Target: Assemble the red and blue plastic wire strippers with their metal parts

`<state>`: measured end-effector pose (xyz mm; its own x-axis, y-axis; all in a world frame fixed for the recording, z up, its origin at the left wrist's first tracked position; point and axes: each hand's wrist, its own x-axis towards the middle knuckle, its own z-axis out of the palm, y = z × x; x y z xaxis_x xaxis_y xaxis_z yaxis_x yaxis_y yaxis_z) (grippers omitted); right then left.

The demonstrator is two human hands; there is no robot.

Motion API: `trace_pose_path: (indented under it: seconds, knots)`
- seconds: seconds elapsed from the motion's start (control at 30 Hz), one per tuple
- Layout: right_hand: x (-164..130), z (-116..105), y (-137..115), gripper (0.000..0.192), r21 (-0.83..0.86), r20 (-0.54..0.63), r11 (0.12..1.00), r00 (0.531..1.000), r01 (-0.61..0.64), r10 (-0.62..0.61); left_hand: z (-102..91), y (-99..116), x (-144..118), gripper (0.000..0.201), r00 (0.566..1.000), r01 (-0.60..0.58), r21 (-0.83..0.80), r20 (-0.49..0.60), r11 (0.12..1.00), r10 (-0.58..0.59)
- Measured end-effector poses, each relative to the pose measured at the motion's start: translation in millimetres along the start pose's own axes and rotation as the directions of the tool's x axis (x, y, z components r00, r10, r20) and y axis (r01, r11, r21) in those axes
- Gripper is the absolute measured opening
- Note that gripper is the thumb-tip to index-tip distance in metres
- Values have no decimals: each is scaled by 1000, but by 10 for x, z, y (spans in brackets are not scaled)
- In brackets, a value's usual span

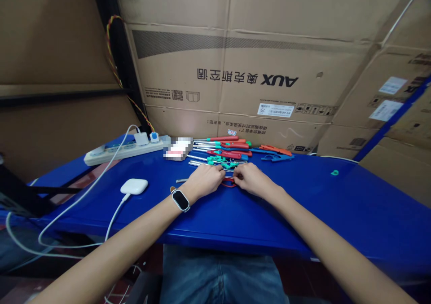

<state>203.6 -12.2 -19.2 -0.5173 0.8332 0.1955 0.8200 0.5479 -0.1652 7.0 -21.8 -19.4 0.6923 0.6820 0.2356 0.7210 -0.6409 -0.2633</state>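
My left hand (208, 178), fingers closed, is over a long-nosed lighter whose metal tube (182, 180) sticks out on the left. The lighter's red loop (229, 184) shows between my hands. Pinched at the lighter's right end, my right hand (251, 178) hides what its fingertips grip. Just beyond the hands lie small green plastic parts (215, 160) and loose metal tubes (197, 162). Behind these, several red-handled long-nosed lighters (232, 153) lie side by side, tubes pointing left.
Blue and orange lighter casings (278, 157) lie at the back right; a small green piece (334, 173) is farther right. At the left are a white earphone case (134, 186) on a cable and a power strip (114, 155). Cardboard (188, 48) walls the blue table (286, 205).
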Motion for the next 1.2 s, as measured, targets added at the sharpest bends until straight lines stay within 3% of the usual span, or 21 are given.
trace_pose_path:
  seconds: [0.23, 0.43, 0.83, 1.2]
  knots:
    - [-10, 4, 43, 14, 133, -25, 991, 999, -19, 22, -1, -3, -2, 25, 1000, 18, -11, -1, 1000, -18]
    - [-46, -25, 71, 16, 76, 1, 992, 994, 105, -106, -21, -17, -10, 23, 1000, -16, -29, 8, 999, 16]
    - [-158, -164, -85, 28, -71, 134, 991, 985, 116, -106, -28, -50, -30, 23, 998, -29, -51, 50, 998, 31]
    - [-217, -145, -128, 37, -171, 147, 972, 980, 159, -134, -25, -83, -79, 21, 997, -75, -50, 18, 996, 76]
